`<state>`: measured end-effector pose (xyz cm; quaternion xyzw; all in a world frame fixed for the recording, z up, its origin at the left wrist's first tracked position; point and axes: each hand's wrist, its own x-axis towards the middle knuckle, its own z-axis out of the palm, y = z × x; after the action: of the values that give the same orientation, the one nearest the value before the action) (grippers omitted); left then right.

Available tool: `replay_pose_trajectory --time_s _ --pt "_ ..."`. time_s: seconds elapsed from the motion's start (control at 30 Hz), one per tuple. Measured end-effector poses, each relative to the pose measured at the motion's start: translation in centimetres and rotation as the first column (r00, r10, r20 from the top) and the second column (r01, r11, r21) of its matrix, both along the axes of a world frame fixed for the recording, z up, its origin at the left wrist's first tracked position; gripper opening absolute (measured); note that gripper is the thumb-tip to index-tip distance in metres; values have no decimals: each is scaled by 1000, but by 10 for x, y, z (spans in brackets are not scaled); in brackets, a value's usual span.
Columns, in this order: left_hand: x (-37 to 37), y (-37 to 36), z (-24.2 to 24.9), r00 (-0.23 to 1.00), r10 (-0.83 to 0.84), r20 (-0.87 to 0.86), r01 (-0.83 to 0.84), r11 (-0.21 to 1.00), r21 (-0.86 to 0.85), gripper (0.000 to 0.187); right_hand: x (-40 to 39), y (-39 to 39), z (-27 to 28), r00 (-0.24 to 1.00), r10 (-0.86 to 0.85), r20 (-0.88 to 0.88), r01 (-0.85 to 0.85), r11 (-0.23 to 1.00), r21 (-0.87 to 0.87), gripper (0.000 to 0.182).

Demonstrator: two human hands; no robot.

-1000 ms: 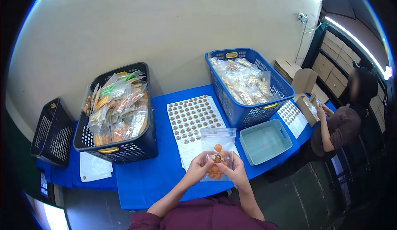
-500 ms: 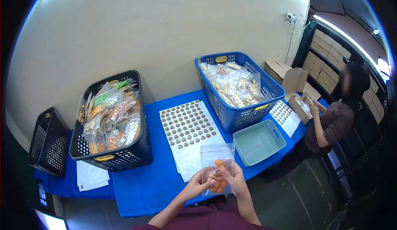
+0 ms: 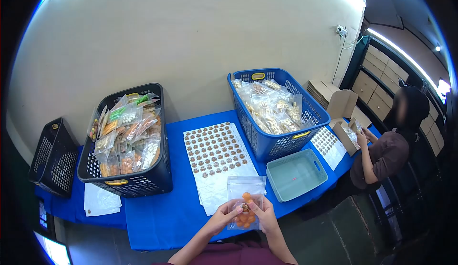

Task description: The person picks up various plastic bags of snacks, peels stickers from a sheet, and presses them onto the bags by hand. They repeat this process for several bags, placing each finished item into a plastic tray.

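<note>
A resealable clear plastic bag [image 3: 246, 185] is held by both hands near the front edge of the blue-covered counter [image 3: 157, 227]; whether the cloth is touched by it cannot be told. Orange balls [image 3: 245, 223] are gathered in its lower part, and a round brown label [image 3: 245, 208] is seen on its front. The bag's left side is gripped by the fingers of the left hand [image 3: 223, 217], its right side by those of the right hand [image 3: 265, 214]. Both thumbs are laid on the front, close beside the label.

Just beyond the bag, sheets of round stickers [image 3: 214, 191] are spread on the counter, with rows of stickers borne on the top one. To the right, a pale green plastic tray [image 3: 296, 184] is set in front of a blue perforated basket [image 3: 286, 146], which is filled with packed clear bags [image 3: 273, 107]. To the left, assorted snack packets [image 3: 128, 131] are heaped in a black perforated basket [image 3: 131, 183]. At the far right, a packet is held over an open cardboard box [image 3: 347, 137] by another person [image 3: 389, 153].
</note>
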<state>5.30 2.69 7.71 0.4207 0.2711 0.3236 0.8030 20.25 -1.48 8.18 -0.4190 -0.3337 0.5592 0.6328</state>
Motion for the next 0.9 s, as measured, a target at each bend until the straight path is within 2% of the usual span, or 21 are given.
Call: replay_pose_trajectory --time_s 0.1,0.13,0.23,0.37,0.53,0.6,0.73,0.9 --pt "10 9 -1 993 90 -76 -86 994 64 32 2 6 -5 999 27 45 -28 1000 14 30" --pt "14 12 -2 989 115 -98 -107 991 77 30 5 8 1 994 51 96 -50 999 -13 32" --pt "36 22 -13 963 263 -54 -255 959 124 26 26 17 -27 956 39 290 -52 998 37 37" --pt "71 30 -20 956 281 -80 -276 958 75 25 55 22 -26 988 67 139 -65 998 -22 40" --pt "107 42 -9 986 146 -84 -141 988 69 27 93 35 -18 994 -32 107 37 998 -46 18" --pt "122 45 -6 986 111 -121 -101 991 84 28 111 42 -16 996 -34 78 38 998 -51 18" --pt "151 52 -17 984 154 -93 -153 988 22 30 144 55 -23 999 -12 51 14 999 -51 18" --pt "175 62 -17 977 192 -97 -190 981 28 30 172 70 -33 998 40 -40 -42 998 -47 17"
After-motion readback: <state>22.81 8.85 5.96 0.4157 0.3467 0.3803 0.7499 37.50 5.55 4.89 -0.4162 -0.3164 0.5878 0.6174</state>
